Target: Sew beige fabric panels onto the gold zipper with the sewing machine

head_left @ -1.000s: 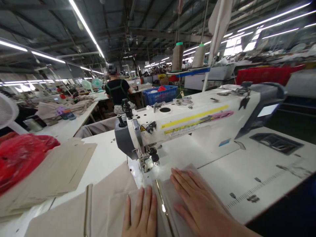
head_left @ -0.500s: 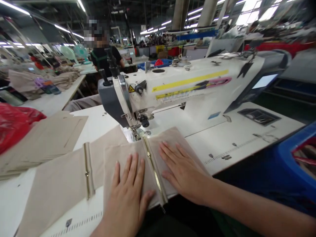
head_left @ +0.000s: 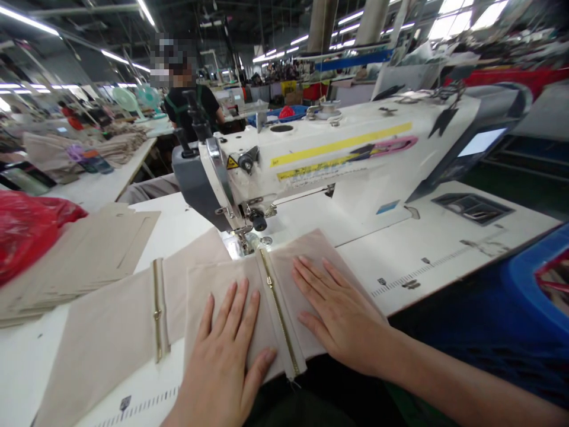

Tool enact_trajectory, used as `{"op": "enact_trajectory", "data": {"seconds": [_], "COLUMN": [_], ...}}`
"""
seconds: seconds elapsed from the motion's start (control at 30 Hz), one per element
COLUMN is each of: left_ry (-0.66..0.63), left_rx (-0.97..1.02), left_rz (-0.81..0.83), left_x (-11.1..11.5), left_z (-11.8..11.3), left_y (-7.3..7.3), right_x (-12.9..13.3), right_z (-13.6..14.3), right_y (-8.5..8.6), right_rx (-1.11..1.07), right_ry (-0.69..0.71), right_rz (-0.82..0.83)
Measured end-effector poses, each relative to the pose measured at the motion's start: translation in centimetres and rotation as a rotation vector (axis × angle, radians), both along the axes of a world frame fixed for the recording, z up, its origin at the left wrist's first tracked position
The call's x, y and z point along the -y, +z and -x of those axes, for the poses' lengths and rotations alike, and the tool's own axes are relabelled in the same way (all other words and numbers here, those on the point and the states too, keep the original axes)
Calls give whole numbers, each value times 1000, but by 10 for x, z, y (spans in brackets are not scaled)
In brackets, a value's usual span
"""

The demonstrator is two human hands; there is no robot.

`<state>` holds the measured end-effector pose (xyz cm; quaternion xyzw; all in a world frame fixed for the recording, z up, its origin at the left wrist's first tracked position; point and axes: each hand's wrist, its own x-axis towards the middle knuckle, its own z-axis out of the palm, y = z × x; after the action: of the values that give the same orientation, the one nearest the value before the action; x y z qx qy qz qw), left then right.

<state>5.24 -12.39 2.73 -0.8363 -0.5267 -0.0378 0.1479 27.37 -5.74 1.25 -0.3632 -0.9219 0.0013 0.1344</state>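
A beige fabric piece (head_left: 213, 274) with a gold metal zipper (head_left: 281, 317) down its middle lies at the front of the sewing machine (head_left: 320, 160). Flat on its left half rests my left hand (head_left: 226, 344), fingers spread. On the other side of the zipper my right hand (head_left: 340, 311) presses the cloth, fingers stretched out. The fabric's far edge is close to the presser foot (head_left: 245, 244); whether it lies under the foot I cannot tell. A second beige piece (head_left: 104, 338) with its own gold zipper (head_left: 157, 314) lies to the left, partly covered by the first.
Stacked beige panels (head_left: 89, 255) and a red plastic bag (head_left: 31, 231) occupy the table's left side. A blue plastic basket (head_left: 528, 284) stands at the right, below the table edge. Pink-handled snips (head_left: 393, 145) lie against the machine arm. Another person (head_left: 191, 110) works beyond the machine.
My right hand has shifted slightly right, and the zipper's near end has moved slightly right with the cloth. The left hand stays flat in nearly the same place.
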Motion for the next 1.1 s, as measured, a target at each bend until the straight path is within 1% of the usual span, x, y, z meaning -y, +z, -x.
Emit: {"op": "enact_trajectory", "data": {"seconds": [0.2, 0.4, 0.6, 0.7, 0.8, 0.87, 0.93, 0.97, 1.03, 1.1], "left_ry": [-15, -32, -18, -20, -75, -168, -258, -282, -290, -278], "left_rx": [33, 9, 42, 56, 104, 159, 218, 243, 275, 285], "left_rz": [27, 32, 108, 154, 115, 49, -20, -48, -92, -106], "left_x": [-1, 0, -1, 1, 11, 22, 34, 39, 47, 52], "left_z": [1, 2, 1, 0, 0, 0, 0, 1, 2, 3], "left_y": [2, 5, 5, 9, 14, 12, 7, 3, -5, -11], "right_x": [0, 0, -2, 0, 8, 17, 26, 31, 37, 40], "right_z": [0, -1, -2, -1, 0, -3, -7, -10, -14, -17], "right_y": [1, 3, 4, 3, 3, 3, 2, 1, -4, -11], "right_rx": [-50, -54, -28, -30, -110, -212, -282, -298, -312, -337], "right_ry": [6, 7, 20, 16, -10, 46, 175, 247, 335, 359], "right_rz": [24, 26, 52, 31, -26, -82, -126, -146, -182, -211]}}
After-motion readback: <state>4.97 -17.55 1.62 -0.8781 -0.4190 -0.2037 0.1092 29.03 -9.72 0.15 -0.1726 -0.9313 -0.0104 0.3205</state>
